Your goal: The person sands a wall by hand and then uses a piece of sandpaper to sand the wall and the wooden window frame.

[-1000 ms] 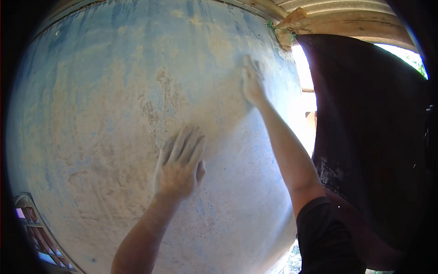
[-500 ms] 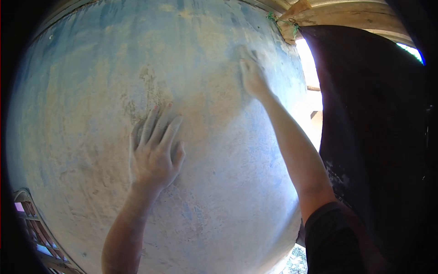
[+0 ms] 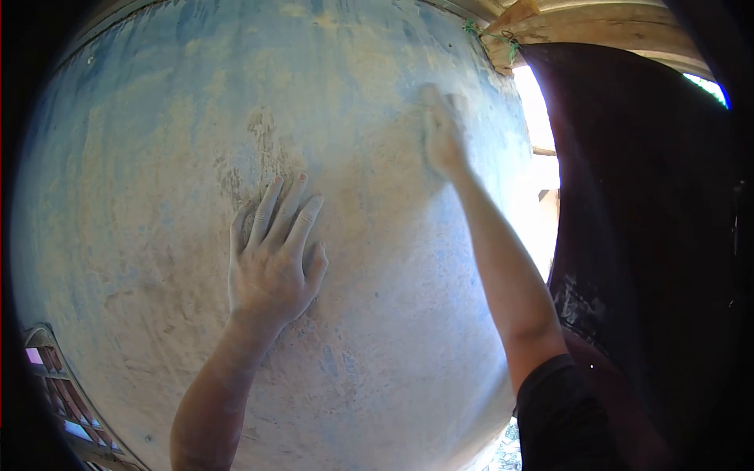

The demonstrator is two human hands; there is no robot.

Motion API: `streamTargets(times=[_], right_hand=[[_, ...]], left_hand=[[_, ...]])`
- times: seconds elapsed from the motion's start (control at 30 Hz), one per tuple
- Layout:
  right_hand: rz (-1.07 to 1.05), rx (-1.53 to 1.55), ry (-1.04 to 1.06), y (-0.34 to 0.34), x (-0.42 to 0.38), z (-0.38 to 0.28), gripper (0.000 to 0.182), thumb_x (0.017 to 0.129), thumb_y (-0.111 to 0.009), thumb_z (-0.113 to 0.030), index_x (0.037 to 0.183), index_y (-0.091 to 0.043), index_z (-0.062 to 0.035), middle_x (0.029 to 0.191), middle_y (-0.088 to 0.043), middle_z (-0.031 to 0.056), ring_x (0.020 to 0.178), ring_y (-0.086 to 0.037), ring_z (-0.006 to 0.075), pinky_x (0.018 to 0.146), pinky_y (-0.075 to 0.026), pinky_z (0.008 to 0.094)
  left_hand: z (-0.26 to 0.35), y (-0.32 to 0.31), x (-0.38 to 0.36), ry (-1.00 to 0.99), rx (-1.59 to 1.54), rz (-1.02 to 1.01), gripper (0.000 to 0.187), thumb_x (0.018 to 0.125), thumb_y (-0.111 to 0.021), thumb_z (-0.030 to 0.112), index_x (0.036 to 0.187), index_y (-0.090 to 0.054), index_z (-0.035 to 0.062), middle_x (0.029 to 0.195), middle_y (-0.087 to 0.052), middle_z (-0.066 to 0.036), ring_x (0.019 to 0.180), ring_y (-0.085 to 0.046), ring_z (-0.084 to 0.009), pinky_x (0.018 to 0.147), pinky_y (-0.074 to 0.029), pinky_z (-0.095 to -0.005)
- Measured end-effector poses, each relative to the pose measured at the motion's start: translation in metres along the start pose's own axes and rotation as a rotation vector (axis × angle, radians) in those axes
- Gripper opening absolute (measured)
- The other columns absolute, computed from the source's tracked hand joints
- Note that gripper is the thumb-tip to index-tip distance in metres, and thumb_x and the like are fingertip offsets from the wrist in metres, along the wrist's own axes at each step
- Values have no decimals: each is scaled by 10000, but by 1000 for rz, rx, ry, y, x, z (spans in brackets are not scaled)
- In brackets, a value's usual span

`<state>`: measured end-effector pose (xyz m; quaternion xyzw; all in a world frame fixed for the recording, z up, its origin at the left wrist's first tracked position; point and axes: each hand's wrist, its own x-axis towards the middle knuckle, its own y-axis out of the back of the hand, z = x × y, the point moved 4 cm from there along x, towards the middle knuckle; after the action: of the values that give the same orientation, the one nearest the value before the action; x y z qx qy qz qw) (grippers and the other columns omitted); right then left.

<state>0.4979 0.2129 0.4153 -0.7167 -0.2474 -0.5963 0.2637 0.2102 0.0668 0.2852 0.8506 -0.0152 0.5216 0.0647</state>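
Observation:
A wall with worn, patchy blue and tan paint fills most of the head view, bulging through the wide lens. My left hand lies flat against it, fingers spread and coated in pale dust, just below a rough, scraped patch. Higher up and to the right, my right hand is against or very close to the wall surface. Motion smears its fingers, so whether something is held under them cannot be made out.
A dark hanging sheet covers the right side, with a bright gap between it and the wall's edge. Wooden beams run overhead, with green string tied near them. At lower left is a barred window.
My right hand, still blurred, has shifted slightly right and down in view. My left hand keeps its place on the wall, while the whole view has moved a little.

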Motion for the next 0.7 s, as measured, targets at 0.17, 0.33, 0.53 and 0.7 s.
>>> streamTargets(times=[0.17, 0.33, 0.53, 0.7], right_hand=[[-117, 88, 451, -9, -70, -77, 431, 1139, -399, -260, 1538, -549, -196, 1679, -419, 19, 1601, -274, 293, 1322, -148, 547], [-36, -35, 297, 11, -15, 6, 457, 1136, -406, -250, 1587, -481, -224, 1703, -369, -4, 1603, -266, 286, 1326, -160, 514], [5, 82, 144, -16, -41, -57, 480, 1128, -416, -218, 1605, -446, -182, 1697, -370, 44, 1592, -278, 333, 1325, -174, 514], [-176, -81, 395, -18, -129, -114, 477, 1126, -450, -261, 1599, -458, -208, 1711, -348, 48, 1599, -256, 336, 1323, -189, 536]], left_hand=[[1, -2, -1, -11, -3, -6, 591, 914, -685, 209, 1483, -544, 129, 1660, -424, -93, 1559, -345, -312, 1266, -263, -543], [0, -2, -3, -25, -3, 2, 608, 921, -677, 235, 1500, -526, 129, 1666, -414, -95, 1566, -331, -310, 1269, -259, -545], [0, -4, -5, -49, -18, -36, 618, 933, -670, 243, 1516, -511, 115, 1669, -407, -89, 1565, -327, -314, 1270, -262, -535], [-1, -3, -10, -94, -44, -5, 593, 927, -674, 244, 1487, -537, 103, 1652, -429, -94, 1550, -349, -311, 1258, -277, -533]])
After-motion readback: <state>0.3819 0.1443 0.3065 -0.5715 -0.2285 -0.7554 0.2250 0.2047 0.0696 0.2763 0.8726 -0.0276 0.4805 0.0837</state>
